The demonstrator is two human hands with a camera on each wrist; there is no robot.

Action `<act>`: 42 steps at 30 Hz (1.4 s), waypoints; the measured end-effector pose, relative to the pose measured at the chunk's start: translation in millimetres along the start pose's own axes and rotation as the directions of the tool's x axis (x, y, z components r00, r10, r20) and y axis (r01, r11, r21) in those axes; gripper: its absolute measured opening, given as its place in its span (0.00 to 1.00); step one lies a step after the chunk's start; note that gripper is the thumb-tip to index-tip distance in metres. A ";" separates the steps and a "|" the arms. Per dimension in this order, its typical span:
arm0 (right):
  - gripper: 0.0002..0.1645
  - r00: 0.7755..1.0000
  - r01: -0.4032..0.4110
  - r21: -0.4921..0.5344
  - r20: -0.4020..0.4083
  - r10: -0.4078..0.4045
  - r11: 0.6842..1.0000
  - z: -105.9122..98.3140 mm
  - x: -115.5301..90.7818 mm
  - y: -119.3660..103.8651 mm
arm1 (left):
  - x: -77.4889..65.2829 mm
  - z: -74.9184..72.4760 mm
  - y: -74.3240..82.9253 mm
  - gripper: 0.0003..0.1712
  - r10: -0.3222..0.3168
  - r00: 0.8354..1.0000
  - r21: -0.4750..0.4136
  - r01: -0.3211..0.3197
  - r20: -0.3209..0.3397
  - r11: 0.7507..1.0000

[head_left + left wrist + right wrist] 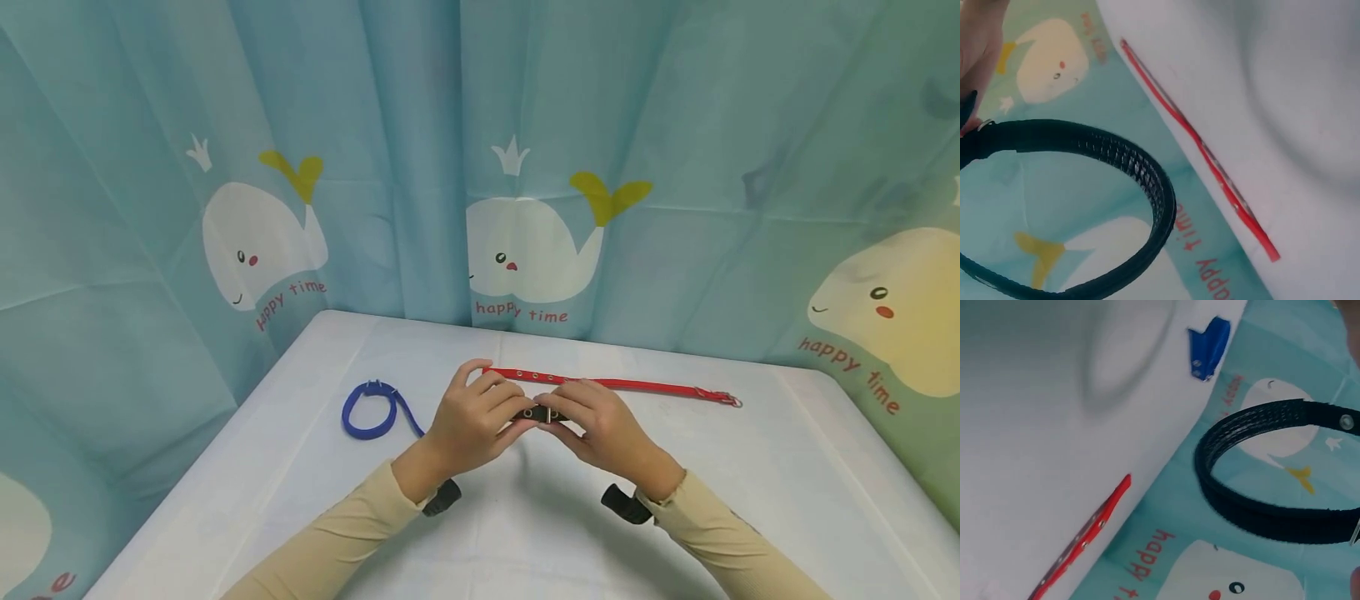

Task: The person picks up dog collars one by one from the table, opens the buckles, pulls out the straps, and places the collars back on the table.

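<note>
Both hands hold a black collar with metal eyelets and a buckle (550,414) in front of the person, above the table. My left hand (476,417) pinches one part of the black strap (1163,206) between thumb and fingers. On the other side of the buckle, my right hand (603,425) pinches the strap too. The wrist views show the strap (1210,481) bent into a loop. In the head view the fingers hide most of it, and only a short piece with the buckle shows between them.
A red collar (645,385) with eyelets lies stretched out behind the hands on the white table (750,483). To the left is a blue collar (348,417), partly looped, its tail running behind the left hand. A whale-print curtain (420,167) hangs behind the table.
</note>
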State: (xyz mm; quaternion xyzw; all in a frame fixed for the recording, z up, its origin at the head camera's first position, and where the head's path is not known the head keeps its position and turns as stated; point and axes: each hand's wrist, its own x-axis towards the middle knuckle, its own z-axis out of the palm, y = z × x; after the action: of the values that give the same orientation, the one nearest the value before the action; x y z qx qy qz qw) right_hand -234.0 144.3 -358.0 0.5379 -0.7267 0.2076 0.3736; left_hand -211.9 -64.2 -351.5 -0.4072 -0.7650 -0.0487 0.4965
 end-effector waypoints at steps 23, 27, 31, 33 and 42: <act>0.21 0.986 -0.137 -0.030 0.089 0.139 0.990 -11.9 2.1 -3.7 | 3.7 -4.0 -2.5 0.13 -0.131 0.976 -0.094 0.149 0.174 0.984; 0.22 0.980 -0.171 -0.008 0.098 0.171 0.985 -13.4 3.9 -7.4 | 5.7 -5.0 -2.6 0.13 -0.103 0.979 -0.051 0.113 0.174 0.992; 0.17 0.984 -0.160 0.030 0.084 0.157 0.987 -10.8 5.1 -9.7 | 8.1 -5.7 0.4 0.13 -0.080 0.983 -0.048 0.090 0.168 0.995; 0.09 0.988 -0.136 0.037 0.071 0.133 0.990 -9.5 5.6 -8.9 | 9.6 -6.6 1.6 0.13 -0.079 0.983 -0.054 0.089 0.163 0.995; 0.05 0.986 -0.156 0.090 0.067 0.150 0.984 -11.7 8.0 -6.2 | 9.5 -8.7 0.3 0.13 -0.140 0.977 -0.127 0.161 0.161 0.979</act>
State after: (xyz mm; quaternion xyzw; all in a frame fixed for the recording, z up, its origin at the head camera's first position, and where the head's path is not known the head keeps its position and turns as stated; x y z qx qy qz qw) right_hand -225.6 145.4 -345.0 0.5035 -0.7661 0.2539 0.3083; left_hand -207.1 -62.7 -339.6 -0.3843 -0.8238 -0.1086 0.4023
